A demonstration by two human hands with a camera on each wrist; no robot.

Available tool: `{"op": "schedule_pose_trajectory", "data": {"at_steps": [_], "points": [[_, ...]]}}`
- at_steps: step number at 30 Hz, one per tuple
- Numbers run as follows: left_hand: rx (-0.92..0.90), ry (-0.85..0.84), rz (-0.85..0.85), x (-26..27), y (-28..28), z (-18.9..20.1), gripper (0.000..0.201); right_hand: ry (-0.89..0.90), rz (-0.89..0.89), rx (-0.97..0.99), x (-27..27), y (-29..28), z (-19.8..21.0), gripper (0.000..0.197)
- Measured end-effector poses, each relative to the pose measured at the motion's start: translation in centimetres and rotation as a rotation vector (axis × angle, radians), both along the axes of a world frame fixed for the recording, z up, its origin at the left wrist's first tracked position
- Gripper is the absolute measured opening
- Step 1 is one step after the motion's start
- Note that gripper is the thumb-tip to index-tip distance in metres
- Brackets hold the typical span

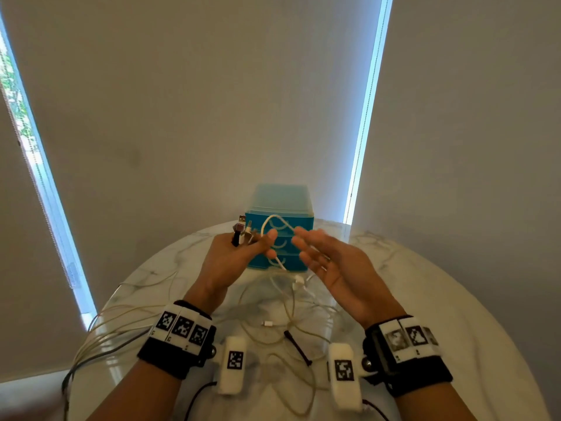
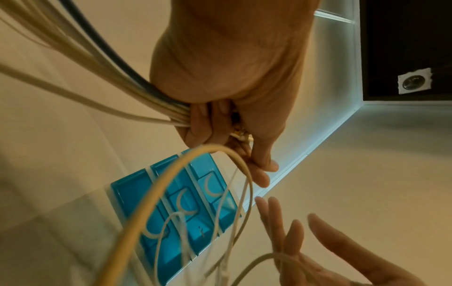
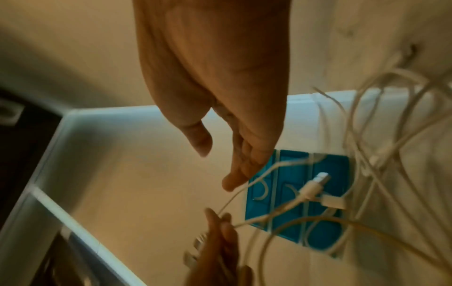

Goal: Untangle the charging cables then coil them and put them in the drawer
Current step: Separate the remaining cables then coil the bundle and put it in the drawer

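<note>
While left hand [image 1: 230,256] grips cables [image 2: 102,92], only the head view shows plugs [image 1: 241,230]; right hand [image 1: 331,262] splayed.

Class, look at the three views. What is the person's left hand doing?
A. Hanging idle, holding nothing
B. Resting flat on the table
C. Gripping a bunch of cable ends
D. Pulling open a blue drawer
C: the left hand grips a bundle of cables, plug ends sticking up above the fist.

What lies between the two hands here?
In the head view, a white cable loop arches between the left hand and the open right hand, fronting the blue drawer unit.
</note>
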State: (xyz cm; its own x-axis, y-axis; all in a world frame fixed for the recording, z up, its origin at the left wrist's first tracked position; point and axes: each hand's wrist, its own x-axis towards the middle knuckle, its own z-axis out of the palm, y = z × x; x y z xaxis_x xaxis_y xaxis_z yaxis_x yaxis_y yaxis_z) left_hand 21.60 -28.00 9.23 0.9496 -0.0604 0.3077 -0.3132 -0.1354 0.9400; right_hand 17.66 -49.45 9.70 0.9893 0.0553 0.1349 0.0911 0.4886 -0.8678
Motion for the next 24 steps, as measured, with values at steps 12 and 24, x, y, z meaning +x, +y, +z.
{"op": "schedule_pose_trajectory", "data": {"at_steps": [12,24], "points": [[-0.167,0.052,-0.006,0.0,0.6,0.8,0.044,-0.055,-0.033,-0.877,-0.2,1.9,-2.3,0.015],[-0.273,0.012,0.041,0.1,0.2,0.5,0.039,-0.24,-0.428,-0.668,0.4,1.3,-2.1,0.011]]}}
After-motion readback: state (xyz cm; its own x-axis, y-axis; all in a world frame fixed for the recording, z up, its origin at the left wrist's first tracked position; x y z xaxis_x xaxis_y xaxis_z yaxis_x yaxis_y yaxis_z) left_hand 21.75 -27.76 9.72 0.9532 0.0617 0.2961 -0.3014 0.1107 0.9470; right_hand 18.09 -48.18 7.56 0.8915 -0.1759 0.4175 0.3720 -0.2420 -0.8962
